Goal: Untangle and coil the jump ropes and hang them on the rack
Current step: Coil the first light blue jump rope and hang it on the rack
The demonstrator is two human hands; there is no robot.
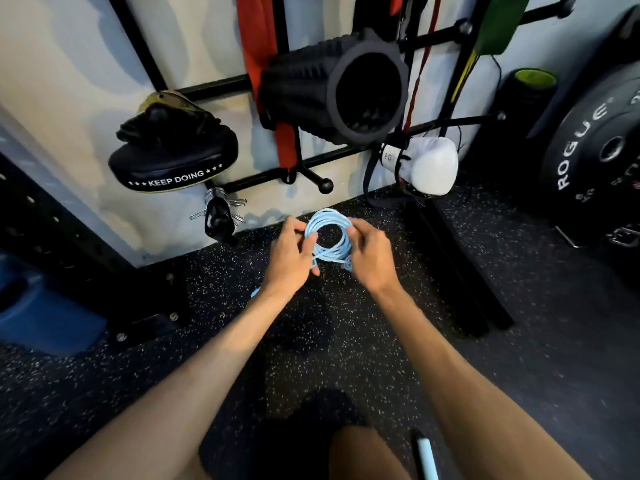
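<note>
A light blue jump rope (327, 221) is wound into a small round coil, held in the air above the speckled black floor. My left hand (289, 259) grips the coil's left side with curled fingers. My right hand (372, 258) pinches its right side between thumb and fingers. Loose strands cross at the coil's bottom between my hands. A pale blue jump rope handle (426, 457) shows at the bottom edge by my knee. The black wall rack (273, 174) with ball-tipped pegs stands just beyond the coil.
On the rack hang a black focus pad (173, 161), a black foam roller (336, 88), red (258, 39) and green bands (498, 26), and a white boxing glove (431, 164). Black weight plates (595, 150) lean at the right. A blue object (41, 313) lies at the left.
</note>
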